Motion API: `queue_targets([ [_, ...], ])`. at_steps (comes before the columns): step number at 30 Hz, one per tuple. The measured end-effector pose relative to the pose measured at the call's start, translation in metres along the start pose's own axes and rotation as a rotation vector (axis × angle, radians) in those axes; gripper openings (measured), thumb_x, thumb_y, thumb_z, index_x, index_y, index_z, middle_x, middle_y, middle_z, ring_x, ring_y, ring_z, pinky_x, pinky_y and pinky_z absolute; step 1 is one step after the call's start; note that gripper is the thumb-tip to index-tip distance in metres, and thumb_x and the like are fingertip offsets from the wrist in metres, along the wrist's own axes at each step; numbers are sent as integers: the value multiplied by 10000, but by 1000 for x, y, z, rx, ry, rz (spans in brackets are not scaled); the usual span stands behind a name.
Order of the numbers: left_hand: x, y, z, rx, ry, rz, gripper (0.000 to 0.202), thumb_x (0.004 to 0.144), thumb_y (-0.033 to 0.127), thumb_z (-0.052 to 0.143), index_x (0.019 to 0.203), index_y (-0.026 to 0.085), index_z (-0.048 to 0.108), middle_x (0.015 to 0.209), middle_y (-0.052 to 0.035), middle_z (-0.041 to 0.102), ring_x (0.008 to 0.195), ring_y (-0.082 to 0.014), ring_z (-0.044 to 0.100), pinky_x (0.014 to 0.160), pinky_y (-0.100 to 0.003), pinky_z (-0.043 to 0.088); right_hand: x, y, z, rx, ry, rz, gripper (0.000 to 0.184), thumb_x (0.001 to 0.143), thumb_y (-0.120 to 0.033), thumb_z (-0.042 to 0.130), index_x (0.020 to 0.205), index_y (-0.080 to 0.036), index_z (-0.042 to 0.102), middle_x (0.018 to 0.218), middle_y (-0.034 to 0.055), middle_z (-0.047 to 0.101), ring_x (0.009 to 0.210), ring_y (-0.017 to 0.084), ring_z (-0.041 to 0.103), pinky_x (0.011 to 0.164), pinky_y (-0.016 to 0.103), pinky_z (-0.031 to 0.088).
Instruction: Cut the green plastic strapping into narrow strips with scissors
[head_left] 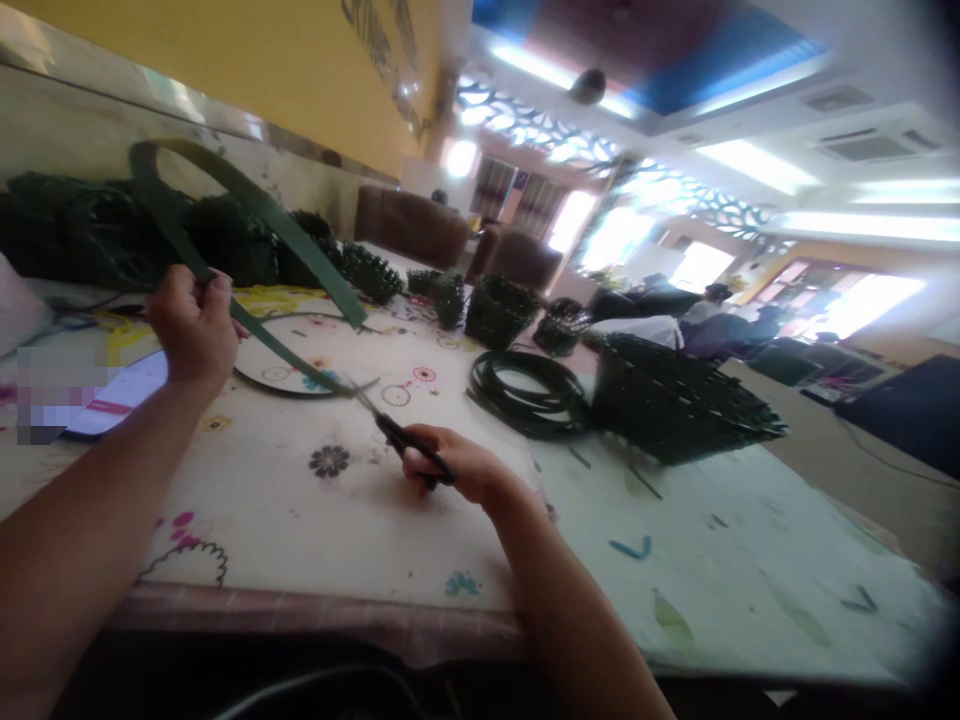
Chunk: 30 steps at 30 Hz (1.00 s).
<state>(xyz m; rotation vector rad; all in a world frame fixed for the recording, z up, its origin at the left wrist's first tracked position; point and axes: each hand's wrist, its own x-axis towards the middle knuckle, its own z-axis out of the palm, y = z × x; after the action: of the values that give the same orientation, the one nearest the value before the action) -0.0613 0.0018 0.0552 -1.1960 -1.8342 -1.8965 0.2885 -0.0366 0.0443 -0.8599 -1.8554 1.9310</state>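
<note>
A long dark green strip (296, 245) is pinched in my left hand (193, 325). It loops up and over above the hand, and its other end slants down to the right. My right hand (450, 462) grips black-handled scissors (412, 440) by the finger loops. The blades stand apart at the lower end of the strip; whether they touch it, I cannot tell. Under the strip, a thin dark hoop (259, 388) lies on the flower-patterned tablecloth (285, 530).
A coil of dark strips (529, 395) lies beside a large dark woven basket (675, 400). Several smaller baskets (501, 310) line the back. A phone (120, 395) rests by my left forearm. Short offcuts (631, 548) dot the right-hand cloth. People sit far off on the right.
</note>
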Motion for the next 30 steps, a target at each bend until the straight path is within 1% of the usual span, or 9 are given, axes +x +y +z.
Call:
queue_targets([
  [4,0,0,0,-25,-1,21,216,948,259,547,1046,91,639,703,29,534,432,-57,520,428,-166,377,0,2,3,-8,-18,-12,577,664,-644,842,838,-175,555,661,-56,535,536,76,493,497,218,412],
  [9,-3,4,1,-58,-33,26,222,956,273,544,1047,90,630,666,37,521,422,-52,499,445,-167,387,0,3,3,-5,-22,-14,540,712,-617,827,851,-171,557,645,-55,522,536,73,480,486,211,375],
  [14,-4,8,2,-82,-45,8,199,945,265,547,1020,99,626,662,37,528,419,-45,498,423,-150,374,-1,1,2,-10,-56,-17,538,720,-627,819,849,-172,562,646,-48,531,535,77,485,475,212,386],
  [18,-3,5,4,-99,-31,51,186,931,266,556,996,106,627,665,37,522,423,-47,494,413,-153,363,-1,2,2,-7,-66,-5,565,697,-652,826,849,-176,563,656,-46,546,544,78,497,474,207,405],
  [21,-2,3,5,-94,-26,41,212,933,284,547,1015,109,632,659,36,511,440,-56,496,434,-161,369,-1,2,2,-16,-66,-11,561,707,-653,819,842,-174,560,656,-44,548,537,76,501,469,206,407],
  [24,-4,8,2,-88,-25,61,214,931,262,532,1032,105,637,678,29,521,477,-62,510,487,-174,384,-1,1,2,-23,-77,-14,553,716,-646,814,843,-170,563,655,-42,555,525,76,503,465,210,413],
  [27,-6,16,-1,-55,11,108,168,913,217,549,981,97,644,708,24,530,511,-51,505,541,-178,390,-2,0,1,-37,-87,-5,547,722,-642,811,844,-169,566,660,-42,557,528,74,507,473,209,420],
  [30,-7,20,-3,-58,12,83,176,908,228,550,961,92,648,669,32,505,477,-53,481,512,-178,366,-2,0,1,-40,-92,3,549,717,-646,810,846,-172,565,655,-44,552,531,75,507,476,209,419],
])
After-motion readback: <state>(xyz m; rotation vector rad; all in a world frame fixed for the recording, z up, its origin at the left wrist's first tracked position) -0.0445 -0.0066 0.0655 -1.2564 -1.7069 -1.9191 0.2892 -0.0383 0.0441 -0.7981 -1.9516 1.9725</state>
